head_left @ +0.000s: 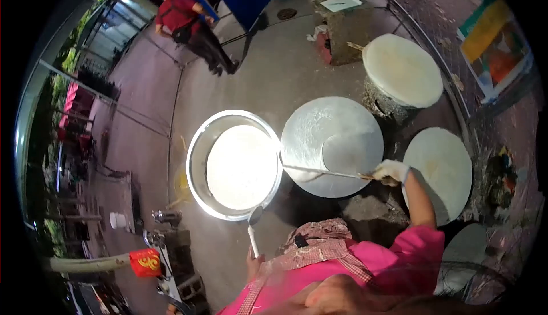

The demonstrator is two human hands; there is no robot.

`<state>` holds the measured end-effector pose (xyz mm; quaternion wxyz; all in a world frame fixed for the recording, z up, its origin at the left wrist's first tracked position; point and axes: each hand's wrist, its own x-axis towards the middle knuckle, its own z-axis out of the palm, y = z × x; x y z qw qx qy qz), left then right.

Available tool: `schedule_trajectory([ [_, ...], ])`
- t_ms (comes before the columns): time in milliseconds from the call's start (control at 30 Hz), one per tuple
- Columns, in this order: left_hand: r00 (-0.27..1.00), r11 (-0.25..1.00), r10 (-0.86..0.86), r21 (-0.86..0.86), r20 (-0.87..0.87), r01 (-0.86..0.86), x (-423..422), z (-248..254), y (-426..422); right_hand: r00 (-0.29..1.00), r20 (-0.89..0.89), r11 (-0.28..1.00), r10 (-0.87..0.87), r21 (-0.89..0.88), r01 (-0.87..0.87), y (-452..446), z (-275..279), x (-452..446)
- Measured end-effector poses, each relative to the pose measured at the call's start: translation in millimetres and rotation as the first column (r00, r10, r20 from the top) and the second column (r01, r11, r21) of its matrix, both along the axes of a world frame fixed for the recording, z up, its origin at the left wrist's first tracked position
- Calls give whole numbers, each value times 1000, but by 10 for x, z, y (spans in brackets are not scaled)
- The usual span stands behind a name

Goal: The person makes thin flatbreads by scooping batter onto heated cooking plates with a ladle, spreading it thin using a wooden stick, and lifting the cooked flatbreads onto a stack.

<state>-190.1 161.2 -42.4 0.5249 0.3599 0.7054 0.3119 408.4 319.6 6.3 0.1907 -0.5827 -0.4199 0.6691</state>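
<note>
My left hand is closed round the white handle of a ladle, whose bowl is at the near rim of a large metal pot. White liquid lies in the pot. In my right hand, which wears a pale glove, is a long thin stick. It reaches left across a round griddle towards the pot's rim. Whitish streaks mark the griddle, and a darker rounded patch lies near its middle. Whether the stick touches the surface I cannot tell.
To the right lie a pale round sheet and another on a drum-like stand. A block-like stand carries a white sheet. At the far left a person in a red top is on foot. A red packet hangs at lower left.
</note>
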Motion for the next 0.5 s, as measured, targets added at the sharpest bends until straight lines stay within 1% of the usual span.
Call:
schedule_trajectory([
  [67, 996, 995, 81, 54, 28, -82, -68, -151, -141, 999, 32, 983, 10, -181, -4, 105, 270, 92],
  [100, 996, 996, 79, -39, -50, -81, -25, -35, -156, 1000, -7, 995, -11, -103, 10, 279, 149, 81],
  [133, 998, 998, 60, 3, -23, -60, -55, -19, -193, 998, -48, 999, -40, -22, 39, 502, -31, 50],
  [200, 999, 996, 4, 94, 42, -8, -97, -53, -231, 970, -57, 971, -238, 17, 239, 907, -213, -238],
  [300, 999, 997, 25, 69, 38, -27, -290, -76, -285, 999, 46, 999, 8, 49, -10, 819, 38, -506],
  [333, 998, 997, 40, 61, 42, -42, -320, -13, -303, 991, 104, 996, 85, -34, -82, 638, 199, -451],
  [367, 997, 996, 53, 73, 48, -57, -350, 35, -332, 958, 235, 985, 166, -76, -152, 423, 12, -316],
  [433, 994, 994, -26, 113, 105, 14, -584, -123, -292, 986, 154, 984, 64, -174, -36, -303, 250, -146],
  [467, 989, 992, -57, 123, 134, 41, -722, -189, -328, 994, -98, 989, -40, -147, 25, -833, -281, 186],
  [500, 985, 1000, -15, 3, 171, 14, -745, -54, -291, 974, -41, 945, -224, -255, 206, -1372, -250, 241],
])
